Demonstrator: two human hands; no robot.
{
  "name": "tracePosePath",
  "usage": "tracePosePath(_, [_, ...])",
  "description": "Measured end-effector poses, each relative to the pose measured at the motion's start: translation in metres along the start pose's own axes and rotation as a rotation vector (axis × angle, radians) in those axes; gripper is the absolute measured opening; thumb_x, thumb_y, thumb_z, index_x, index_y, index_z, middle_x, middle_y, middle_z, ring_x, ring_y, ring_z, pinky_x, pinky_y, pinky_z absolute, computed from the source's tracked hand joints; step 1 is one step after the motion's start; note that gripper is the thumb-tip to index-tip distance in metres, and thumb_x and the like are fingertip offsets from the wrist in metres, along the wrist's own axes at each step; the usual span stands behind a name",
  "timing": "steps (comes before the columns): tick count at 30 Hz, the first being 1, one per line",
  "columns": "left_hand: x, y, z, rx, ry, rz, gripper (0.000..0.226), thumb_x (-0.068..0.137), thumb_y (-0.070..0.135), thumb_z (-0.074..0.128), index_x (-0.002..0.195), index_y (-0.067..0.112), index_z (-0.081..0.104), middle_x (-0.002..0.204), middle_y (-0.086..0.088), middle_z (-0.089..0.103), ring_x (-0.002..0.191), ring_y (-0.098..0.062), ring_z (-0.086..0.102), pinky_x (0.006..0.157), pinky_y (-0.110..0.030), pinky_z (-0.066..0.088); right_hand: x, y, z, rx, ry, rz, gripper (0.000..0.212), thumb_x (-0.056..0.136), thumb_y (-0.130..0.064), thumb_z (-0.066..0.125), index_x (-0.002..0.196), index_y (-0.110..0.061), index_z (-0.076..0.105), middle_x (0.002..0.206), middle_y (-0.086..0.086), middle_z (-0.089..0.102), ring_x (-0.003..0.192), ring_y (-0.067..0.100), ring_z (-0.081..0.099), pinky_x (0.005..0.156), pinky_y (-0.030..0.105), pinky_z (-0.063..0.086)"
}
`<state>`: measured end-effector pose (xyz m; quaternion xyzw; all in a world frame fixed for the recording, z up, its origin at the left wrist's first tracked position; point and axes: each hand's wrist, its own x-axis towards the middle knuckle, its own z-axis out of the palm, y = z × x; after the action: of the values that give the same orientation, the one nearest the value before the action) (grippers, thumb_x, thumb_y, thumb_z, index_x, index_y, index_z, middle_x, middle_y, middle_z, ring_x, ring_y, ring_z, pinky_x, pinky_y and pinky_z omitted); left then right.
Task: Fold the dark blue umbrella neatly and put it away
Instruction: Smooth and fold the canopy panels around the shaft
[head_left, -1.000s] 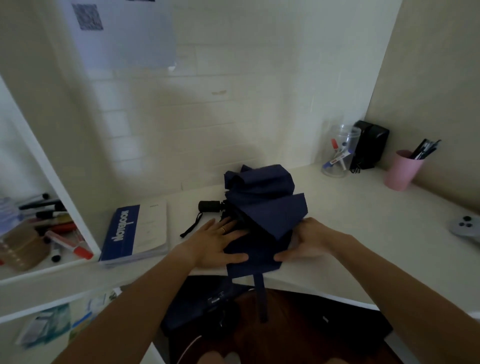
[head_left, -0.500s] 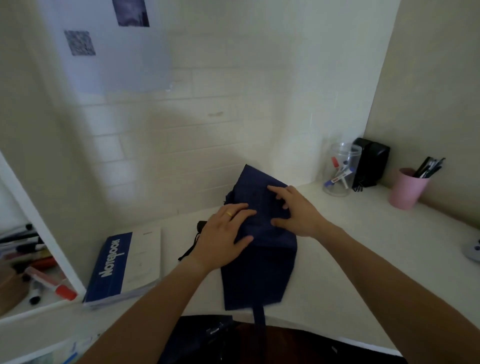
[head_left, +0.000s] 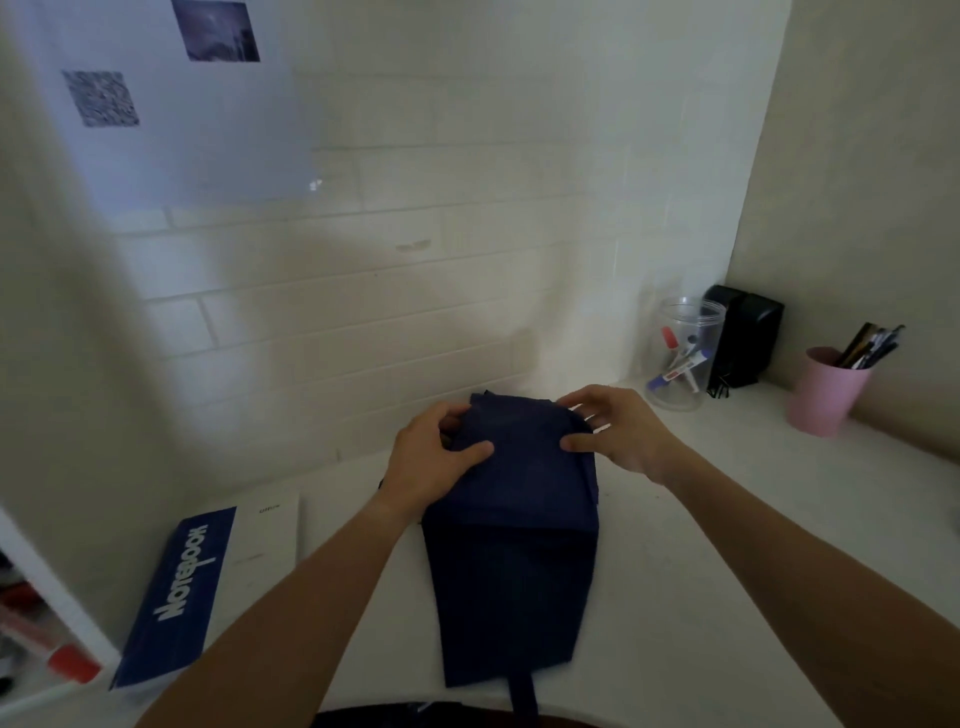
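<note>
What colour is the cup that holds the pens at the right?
Pink; the cup shows plainly in the head view, on the desk's right side.

A home study corner: white desk (head_left: 727, 519), notebook (head_left: 208, 582), pink pen cup (head_left: 826, 389), tiled wall (head_left: 415, 291).

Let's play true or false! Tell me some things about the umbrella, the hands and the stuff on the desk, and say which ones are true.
1. Both hands, left hand and right hand, touch the umbrella. True.
2. The umbrella is red. False: dark blue.
3. The pink cup holds pens. True.
4. The notebook lies right of the umbrella. False: left.
5. The clear jar is empty. False: markers are inside.
</note>
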<state>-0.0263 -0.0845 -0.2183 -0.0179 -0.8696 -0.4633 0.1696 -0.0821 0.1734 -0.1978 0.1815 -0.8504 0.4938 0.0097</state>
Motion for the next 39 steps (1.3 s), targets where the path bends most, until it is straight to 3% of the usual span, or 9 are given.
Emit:
tracePosePath(4, [-0.004, 0.000, -0.005, -0.051, 0.027, -0.008, 0.037, 0.077, 0.028, 0.088, 0.109, 0.025, 0.071, 0.099, 0.012, 0.073, 0.088, 0.000, 0.067, 0.081, -0.019, 0.053, -0.016, -0.012, -0.006, 0.111, -0.035, -0.078, 0.032, 0.072, -0.002, 0.087, 0.100, -0.012, 0.076, 0.086, -0.002, 0.074, 0.075, 0.004, 0.066, 0.070, 0.016, 0.051])
tracePosePath(9, [-0.021, 0.015, -0.021, -0.183, 0.026, 0.007, 0.029, 0.075, 0.031, 0.089, 0.098, 0.018, 0.077, 0.098, 0.002, 0.077, 0.088, -0.013, 0.070, 0.080, -0.030, 0.058, -0.035, -0.026, -0.011, 0.139, -0.092, -0.111, 0.021, 0.073, 0.000, 0.085, 0.081, -0.017, 0.074, 0.099, 0.004, 0.078, 0.098, 0.028, 0.070, 0.082, 0.040, 0.056])
tracePosePath(13, [-0.048, 0.039, -0.038, -0.301, -0.026, 0.003, 0.024, 0.077, 0.030, 0.088, 0.097, 0.020, 0.080, 0.093, -0.001, 0.076, 0.080, -0.015, 0.068, 0.073, -0.034, 0.058, -0.056, -0.043, -0.011, 0.132, -0.200, -0.165, 0.023, 0.074, 0.004, 0.083, 0.074, -0.013, 0.068, 0.117, 0.001, 0.075, 0.111, 0.017, 0.069, 0.081, 0.028, 0.057])
tracePosePath(17, [-0.084, 0.048, -0.053, -0.350, -0.163, 0.028, 0.014, 0.084, 0.016, 0.082, 0.096, 0.010, 0.080, 0.098, -0.010, 0.079, 0.091, -0.034, 0.075, 0.086, -0.045, 0.061, -0.085, -0.049, -0.007, 0.037, -0.293, -0.236, 0.024, 0.073, 0.001, 0.085, 0.071, -0.016, 0.067, 0.121, 0.001, 0.073, 0.115, 0.009, 0.066, 0.090, 0.028, 0.057])
tracePosePath(21, [-0.128, 0.024, -0.054, -0.118, -0.295, 0.159, 0.011, 0.080, 0.018, 0.086, 0.089, 0.018, 0.080, 0.091, 0.000, 0.079, 0.085, -0.023, 0.073, 0.085, -0.034, 0.058, -0.123, -0.032, 0.008, -0.115, -0.280, -0.271, 0.026, 0.074, -0.007, 0.085, 0.085, -0.022, 0.067, 0.110, -0.010, 0.074, 0.102, 0.007, 0.069, 0.087, 0.028, 0.057])
tracePosePath(27, [-0.179, -0.004, -0.038, -0.026, -0.210, 0.179, 0.015, 0.078, 0.021, 0.088, 0.085, 0.022, 0.075, 0.087, 0.011, 0.076, 0.088, -0.010, 0.071, 0.089, -0.033, 0.056, -0.185, 0.007, 0.055, -0.587, 0.072, -0.406, 0.056, 0.070, -0.045, 0.079, 0.119, -0.033, 0.056, 0.118, -0.016, 0.054, 0.103, 0.007, 0.054, 0.085, 0.025, 0.051])
tracePosePath(32, [-0.193, 0.003, -0.032, -0.065, -0.130, 0.137, 0.023, 0.082, 0.035, 0.084, 0.088, 0.023, 0.066, 0.091, 0.013, 0.075, 0.095, -0.006, 0.071, 0.089, -0.021, 0.054, -0.198, 0.015, 0.067, -0.098, 0.183, 0.057, 0.046, 0.070, -0.025, 0.089, 0.105, -0.029, 0.059, 0.100, -0.013, 0.066, 0.084, 0.007, 0.065, 0.068, 0.014, 0.049])
tracePosePath(36, [-0.183, 0.002, -0.030, 0.064, -0.111, 0.149, 0.043, 0.091, 0.068, 0.057, 0.083, 0.026, 0.055, 0.076, 0.005, 0.070, 0.077, -0.015, 0.070, 0.076, -0.046, 0.057, -0.190, 0.010, 0.064, 0.317, 0.196, 0.293, 0.022, 0.084, -0.011, 0.078, 0.105, -0.011, 0.071, 0.094, 0.006, 0.076, 0.080, 0.020, 0.072, 0.061, 0.026, 0.055])
tracePosePath(39, [-0.178, 0.002, -0.026, 0.185, -0.106, 0.193, 0.036, 0.093, 0.065, 0.054, 0.084, 0.030, 0.049, 0.070, 0.008, 0.070, 0.069, -0.012, 0.069, 0.069, -0.044, 0.057, -0.192, 0.001, 0.063, 0.426, 0.171, 0.399, 0.025, 0.083, -0.025, 0.081, 0.099, -0.006, 0.076, 0.086, 0.012, 0.076, 0.066, 0.016, 0.067, 0.053, 0.026, 0.052])
